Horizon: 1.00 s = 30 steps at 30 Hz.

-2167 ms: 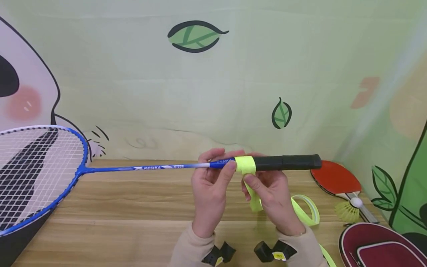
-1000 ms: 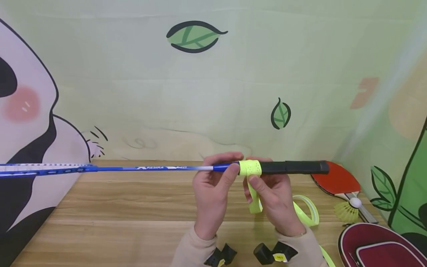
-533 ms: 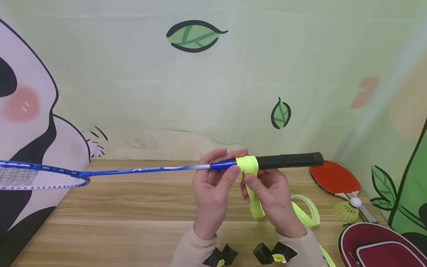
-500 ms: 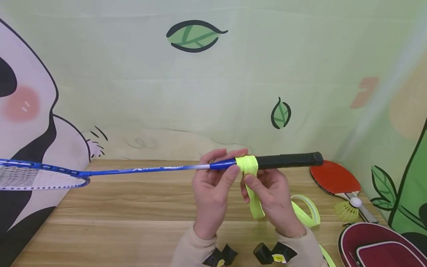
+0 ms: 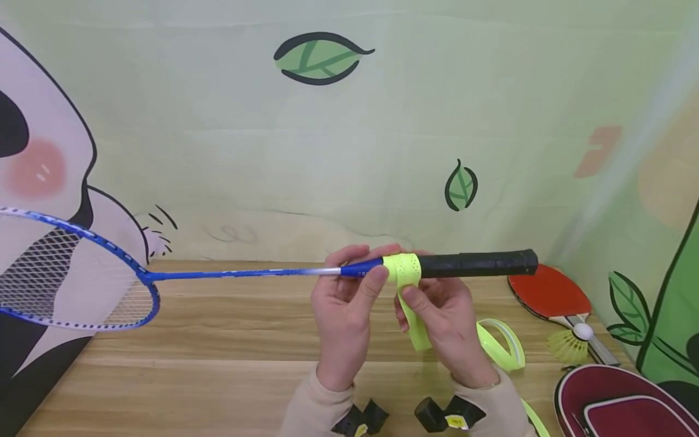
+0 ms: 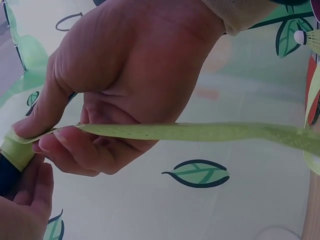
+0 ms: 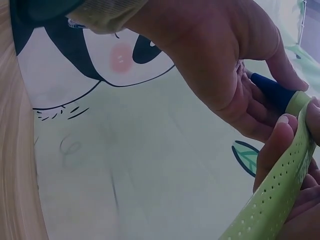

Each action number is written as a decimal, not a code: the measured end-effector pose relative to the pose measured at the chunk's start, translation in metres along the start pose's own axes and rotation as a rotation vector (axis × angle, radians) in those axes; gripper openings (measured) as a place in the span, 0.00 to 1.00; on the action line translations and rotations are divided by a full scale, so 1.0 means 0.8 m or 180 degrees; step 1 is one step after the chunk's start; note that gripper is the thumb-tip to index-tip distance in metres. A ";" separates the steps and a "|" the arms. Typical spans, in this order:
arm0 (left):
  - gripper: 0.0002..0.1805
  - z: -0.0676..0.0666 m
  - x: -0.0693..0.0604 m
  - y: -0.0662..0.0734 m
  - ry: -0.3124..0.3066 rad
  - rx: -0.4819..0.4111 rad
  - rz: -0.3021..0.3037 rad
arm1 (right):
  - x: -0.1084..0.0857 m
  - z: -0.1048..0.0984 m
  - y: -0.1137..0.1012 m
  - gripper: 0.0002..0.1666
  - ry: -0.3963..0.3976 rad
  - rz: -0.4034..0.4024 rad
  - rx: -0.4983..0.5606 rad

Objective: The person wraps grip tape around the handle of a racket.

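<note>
Above the wooden table [image 5: 218,340], the racket [image 5: 246,274] is held up. It looks light and stiff, but its strings [image 5: 38,279] might snap if poked. The left hand [image 5: 343,321] holds it by the blue part [image 5: 357,267]. The right hand's [image 5: 452,328] fingers pinch the yellow tape [image 5: 405,267]. The thick black handle [image 5: 475,264] seems best to hold. The tape round its top looks soft and bendy, so pinch it flat, close in.

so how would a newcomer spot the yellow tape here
Find the wooden table, then the blue badminton racket held above it. The neon yellow tape circles the black handle, and the right hand pinches it. Unlike the yellowish shuttlecock, it is a flat, perforated ribbon.
</note>
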State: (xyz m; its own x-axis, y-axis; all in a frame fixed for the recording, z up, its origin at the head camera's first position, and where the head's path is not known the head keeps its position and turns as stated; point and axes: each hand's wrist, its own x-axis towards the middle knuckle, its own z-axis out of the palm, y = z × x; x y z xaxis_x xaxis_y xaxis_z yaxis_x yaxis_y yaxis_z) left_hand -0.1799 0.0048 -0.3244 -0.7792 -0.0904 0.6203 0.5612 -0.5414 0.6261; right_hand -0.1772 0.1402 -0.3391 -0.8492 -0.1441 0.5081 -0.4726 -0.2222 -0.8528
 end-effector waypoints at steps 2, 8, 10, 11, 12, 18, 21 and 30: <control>0.13 0.000 0.000 -0.001 0.0030 0.0011 -0.0023 | 0.000 0.000 0.000 0.21 0.0001 -0.0033 0.0018; 0.13 -0.001 -0.001 -0.002 0.0140 0.0070 -0.0075 | -0.001 -0.001 -0.001 0.30 0.0013 -0.0135 0.0044; 0.14 -0.001 -0.002 -0.002 0.0174 0.0122 -0.0071 | -0.002 -0.001 -0.001 0.31 0.0013 -0.0151 0.0060; 0.15 -0.001 -0.002 -0.002 0.0184 0.0149 -0.0068 | -0.002 -0.001 -0.001 0.32 0.0013 -0.0156 0.0078; 0.16 -0.001 -0.002 -0.002 0.0194 0.0174 -0.0059 | -0.002 -0.001 0.000 0.33 0.0012 -0.0160 0.0100; 0.18 0.000 -0.002 -0.004 0.0260 0.0234 -0.0027 | -0.002 -0.001 0.002 0.32 -0.0066 -0.0318 0.0278; 0.17 0.000 -0.002 -0.004 0.0297 0.0239 -0.0026 | 0.000 -0.002 0.003 0.29 -0.0162 -0.0477 0.0399; 0.12 0.002 -0.001 -0.006 0.0128 0.0088 0.0109 | -0.002 0.000 0.000 0.20 -0.0151 -0.0359 0.0407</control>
State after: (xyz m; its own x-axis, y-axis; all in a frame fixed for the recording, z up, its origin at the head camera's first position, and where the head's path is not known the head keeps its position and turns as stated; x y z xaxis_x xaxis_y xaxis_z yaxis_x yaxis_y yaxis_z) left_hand -0.1814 0.0090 -0.3270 -0.7696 -0.1424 0.6225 0.5949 -0.5142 0.6178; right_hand -0.1763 0.1407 -0.3402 -0.7789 -0.1561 0.6074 -0.5279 -0.3598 -0.7694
